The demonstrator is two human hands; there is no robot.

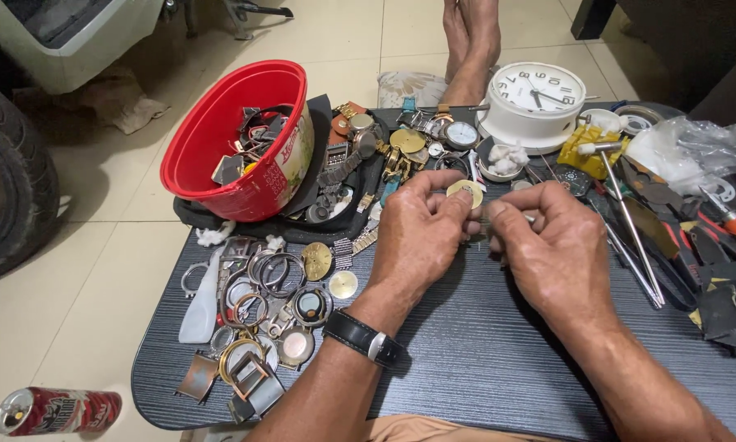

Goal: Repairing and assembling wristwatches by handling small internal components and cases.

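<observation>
My left hand pinches a small round gold watch dial between thumb and fingers above a low dark table. My right hand is closed on a thin metal tool whose tip points at the dial. A black-strapped watch sits on my left wrist. The hands nearly touch at the table's middle.
A red bowl of watch parts stands at the back left. Loose cases, rings and dials lie at the left. A white alarm clock, a plastic bag, screwdrivers and pliers crowd the right. A drink can lies on the floor. Someone's feet rest beyond the table.
</observation>
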